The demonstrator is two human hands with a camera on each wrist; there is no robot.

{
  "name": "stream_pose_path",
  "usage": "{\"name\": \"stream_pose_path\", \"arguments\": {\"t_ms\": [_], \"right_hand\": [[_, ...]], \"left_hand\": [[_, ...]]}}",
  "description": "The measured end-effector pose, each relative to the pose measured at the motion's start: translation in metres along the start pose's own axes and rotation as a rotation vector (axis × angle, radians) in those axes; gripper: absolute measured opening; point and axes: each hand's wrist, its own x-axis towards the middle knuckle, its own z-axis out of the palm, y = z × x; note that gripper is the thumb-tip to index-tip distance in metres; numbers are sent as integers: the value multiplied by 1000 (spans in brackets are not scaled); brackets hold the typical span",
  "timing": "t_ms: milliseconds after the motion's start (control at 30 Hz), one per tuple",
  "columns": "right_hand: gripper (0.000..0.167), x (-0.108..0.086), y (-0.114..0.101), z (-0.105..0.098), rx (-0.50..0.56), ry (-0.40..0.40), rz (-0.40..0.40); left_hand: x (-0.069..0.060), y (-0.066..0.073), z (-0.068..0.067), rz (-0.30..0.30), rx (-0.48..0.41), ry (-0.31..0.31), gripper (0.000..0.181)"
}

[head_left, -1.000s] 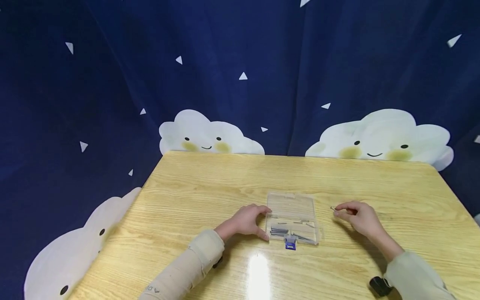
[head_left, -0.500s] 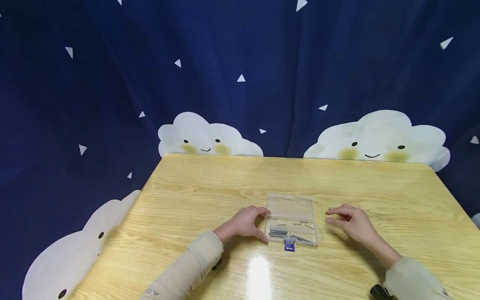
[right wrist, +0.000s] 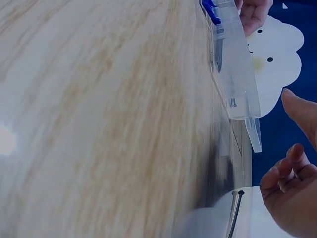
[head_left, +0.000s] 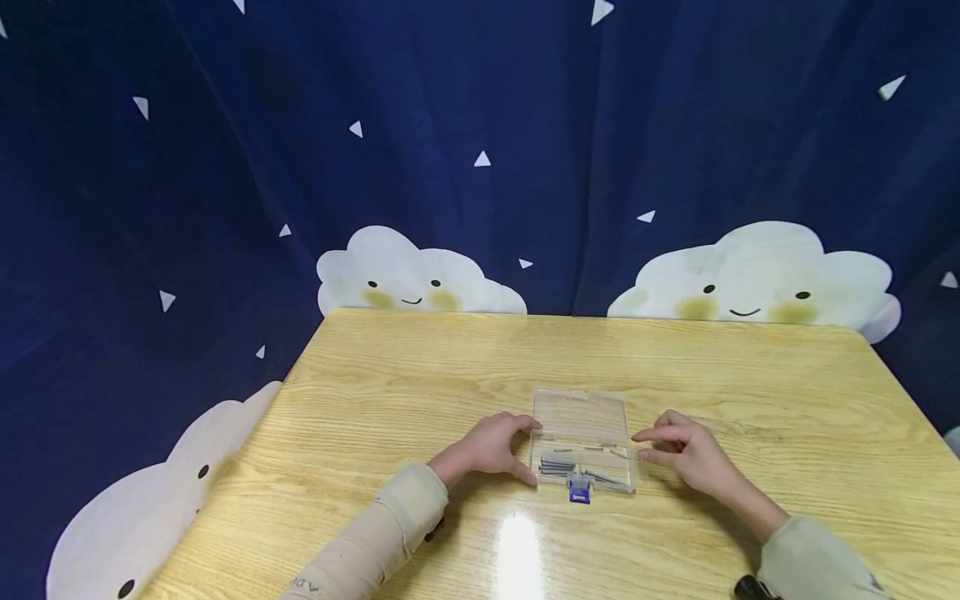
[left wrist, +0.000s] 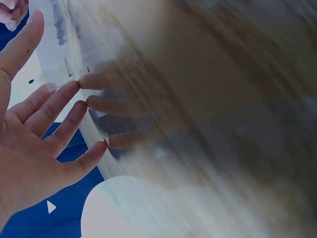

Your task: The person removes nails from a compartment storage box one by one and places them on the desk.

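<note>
A clear plastic case [head_left: 579,410] lies on the wooden table with its lid folded back and a blue latch [head_left: 579,490] at the front. Several dark nails [head_left: 557,467] lie in its front part, with smaller pieces behind them. My left hand [head_left: 491,442] rests by the case's left end, thumb and forefinger at its edge; in the left wrist view its fingertips touch the table. My right hand [head_left: 693,454] is just beside the right end, thumb and forefinger apart, nothing visible between them. A nail [right wrist: 237,213] shows near this hand in the right wrist view.
The wooden table [head_left: 420,358] runs back to a dark blue curtain [head_left: 450,125] with white clouds and triangles. Bright glare [head_left: 517,554] lies on the tabletop in front of the case. A black device [head_left: 753,587] sits at the right cuff.
My right hand has moved left toward the case. A second ago it pinched a small thin piece, which no longer shows between its fingers. The left hand has stayed by the case.
</note>
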Motion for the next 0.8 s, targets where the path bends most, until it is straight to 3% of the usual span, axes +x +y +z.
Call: {"name": "stream_pose_path", "arguments": {"t_ms": [200, 400, 667, 800], "right_hand": [[19, 1, 3, 5, 35, -54, -43], [20, 4, 0, 11, 39, -59, -122], [22, 10, -30, 13, 50, -84, -176], [21, 11, -34, 17, 17, -82, -209]], "left_hand": [[-1, 1, -1, 0, 5, 2, 76], [-1, 2, -1, -2, 3, 4, 76], [0, -1, 1, -2, 2, 2, 76], [1, -2, 2, 5, 1, 2, 77]]}}
